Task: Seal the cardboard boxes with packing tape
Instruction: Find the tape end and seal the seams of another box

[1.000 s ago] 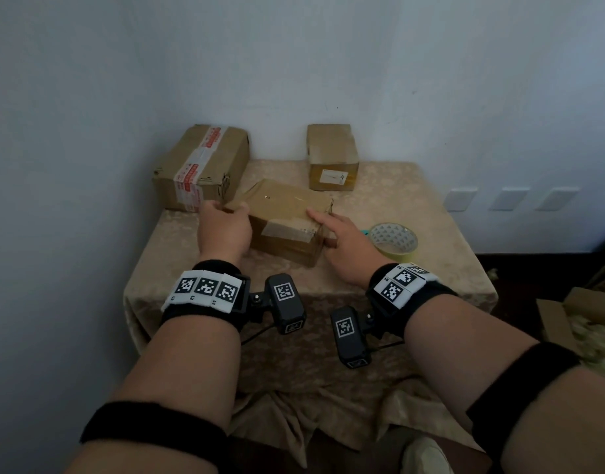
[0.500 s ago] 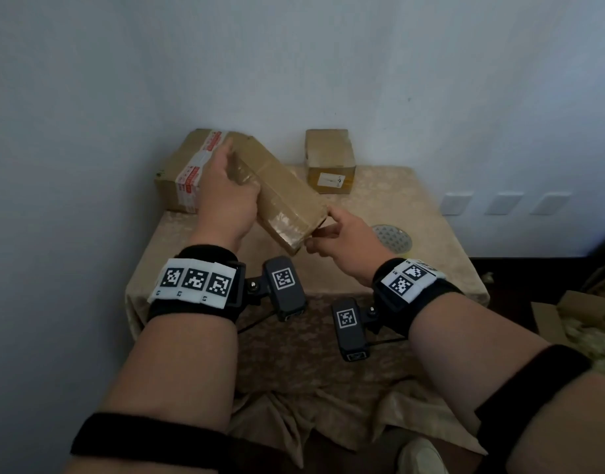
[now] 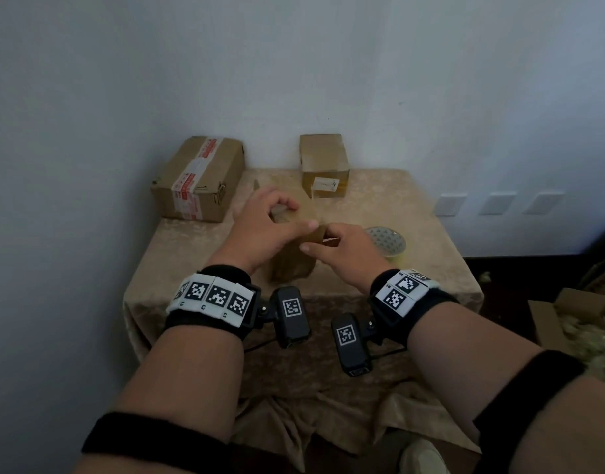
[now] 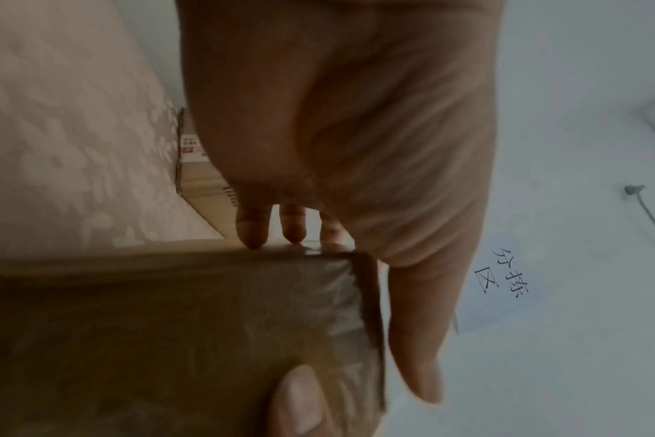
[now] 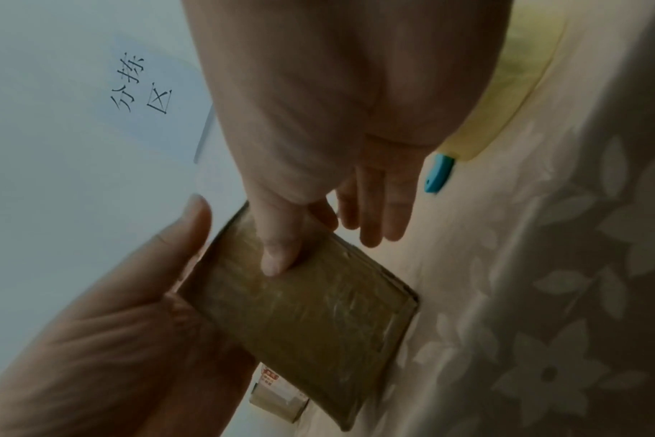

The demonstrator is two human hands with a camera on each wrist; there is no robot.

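1. Pale walls are meeting in a corner behind a small table (image 3: 427, 213) that is wearing a beige floral tablecloth.
2. Both hands are gripping a tape-wrapped cardboard box (image 3: 290, 268) that is standing on end near the middle of the table, probably so that an unsealed face can be turned into reach.
3. Left hand (image 3: 260, 230) is curling over the box's upper end, fingertips (image 4: 251, 233) pressing the top edge while the thumb is lying along the near face.
4. Right hand (image 3: 345, 248) is pinching the box's other upper corner, its thumb (image 5: 281, 251) pressing the glossy taped face, the fingers behind.
5. Waiting just right of the hands is a roll of packing tape (image 3: 386, 239), yellowish and lying flat; beside it a blue tool (image 5: 438, 174), perhaps a cutter, is showing in the right wrist view.
6. Two more boxes are sitting against the wall: a larger one (image 3: 198, 179) banded with red-and-white printed tape, too small to read, and a smaller one (image 3: 325, 165) bearing a white label, also illegible.
7. Handwritten characters "分拣区" are showing on a paper sign (image 4: 505, 278) on the wall.
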